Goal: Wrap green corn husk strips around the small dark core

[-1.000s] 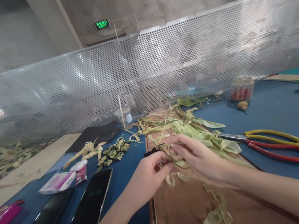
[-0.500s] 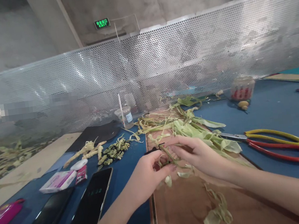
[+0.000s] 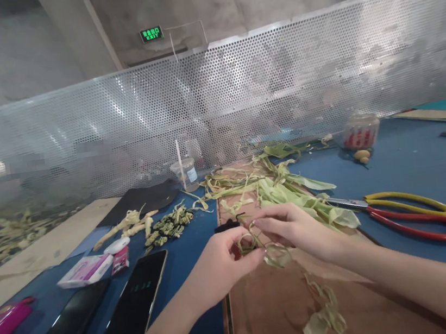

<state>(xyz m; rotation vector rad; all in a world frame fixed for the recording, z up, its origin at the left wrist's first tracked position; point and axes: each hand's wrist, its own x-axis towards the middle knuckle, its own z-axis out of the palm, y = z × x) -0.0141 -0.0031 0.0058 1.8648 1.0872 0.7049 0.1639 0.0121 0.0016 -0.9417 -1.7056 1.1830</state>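
Note:
Both hands meet over the wooden board [image 3: 267,314]. My left hand [image 3: 222,265] pinches a thin strip of corn husk [image 3: 248,243] that curls in a loop between thumb and fingers. Fingers of my right hand [image 3: 297,231] close on the same strip from the other side, and a pale end of it hangs below them. Just behind the left fingers lies a small black item [image 3: 227,225], partly hidden. Green and dry corn husks [image 3: 279,187] are heaped at the board's far end. Nearer me lies a loose piece of husk [image 3: 325,318].
Scissors [image 3: 414,213] with red and yellow handles lie on the right, below a glass jar [image 3: 361,132]. On the left are two phones [image 3: 130,310], a small box [image 3: 85,270], braided pieces [image 3: 169,226] and a plastic cup [image 3: 185,173]. A perforated metal screen [image 3: 214,102] stands behind.
The pale hanging end of the husk strip has shifted right and up towards my right fingers. My right hand has moved slightly right; the left stays almost in place.

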